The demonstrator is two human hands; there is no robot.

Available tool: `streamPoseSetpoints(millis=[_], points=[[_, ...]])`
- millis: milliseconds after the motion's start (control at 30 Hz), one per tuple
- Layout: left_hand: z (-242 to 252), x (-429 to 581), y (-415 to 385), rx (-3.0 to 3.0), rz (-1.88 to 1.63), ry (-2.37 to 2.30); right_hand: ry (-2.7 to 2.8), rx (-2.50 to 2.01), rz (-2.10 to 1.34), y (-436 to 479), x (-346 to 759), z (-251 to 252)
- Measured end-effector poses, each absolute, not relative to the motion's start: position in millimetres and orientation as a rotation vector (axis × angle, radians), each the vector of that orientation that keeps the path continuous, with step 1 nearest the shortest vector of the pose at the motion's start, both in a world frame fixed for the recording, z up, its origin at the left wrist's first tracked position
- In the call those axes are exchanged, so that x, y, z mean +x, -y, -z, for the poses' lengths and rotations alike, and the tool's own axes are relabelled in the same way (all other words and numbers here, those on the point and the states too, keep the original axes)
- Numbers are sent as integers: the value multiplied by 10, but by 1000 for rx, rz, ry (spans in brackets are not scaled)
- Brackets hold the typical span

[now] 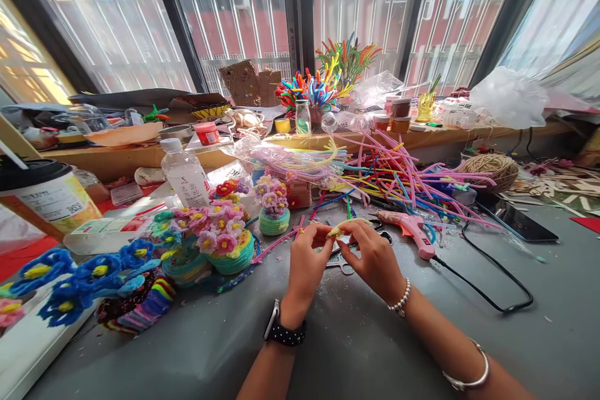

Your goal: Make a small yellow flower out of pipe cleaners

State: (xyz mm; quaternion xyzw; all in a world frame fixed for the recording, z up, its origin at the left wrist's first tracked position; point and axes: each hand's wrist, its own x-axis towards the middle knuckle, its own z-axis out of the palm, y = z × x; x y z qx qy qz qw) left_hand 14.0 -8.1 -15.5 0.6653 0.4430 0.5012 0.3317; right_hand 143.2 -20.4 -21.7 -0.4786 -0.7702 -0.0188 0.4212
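My left hand [307,259] and my right hand [377,259] meet above the grey table, their fingertips pinched on a pale yellow pipe cleaner [336,230]. It looks bent or twisted where the fingers meet, and a length of it arches toward the right hand. Fingers hide part of it. Beneath the hands lies a pair of scissors [345,266], partly covered. To the right of my right hand rests a pink glue gun [409,229] with a black cord. Left of my hands stand small pots of pipe-cleaner flowers, one with pink blooms [225,231] and a smaller one [274,212].
A heap of pink and coloured pipe cleaners [398,169] spreads behind my hands. Blue flowers [98,272] in a striped pot, a plastic bottle [185,172] and a paper cup [42,197] stand left. A phone [518,217] and twine ball [490,172] lie right.
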Motion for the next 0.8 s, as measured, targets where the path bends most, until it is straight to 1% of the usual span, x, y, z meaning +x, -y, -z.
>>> streamPoseSetpoints(millis=[200,333,567,800], points=[[171,168,103,2038,-1353,-1239,1989,-1227,213,206,1448,195],[184,174,109,2119,-1358,-1216,2005,-1226,292,209,1456,196],[204,171,125,2191,-1352,-1266,2003,-1205,363,214,1460,185],[223,204,164,2318,-1445,-1305,2010,-1157,396,231,1471,179]])
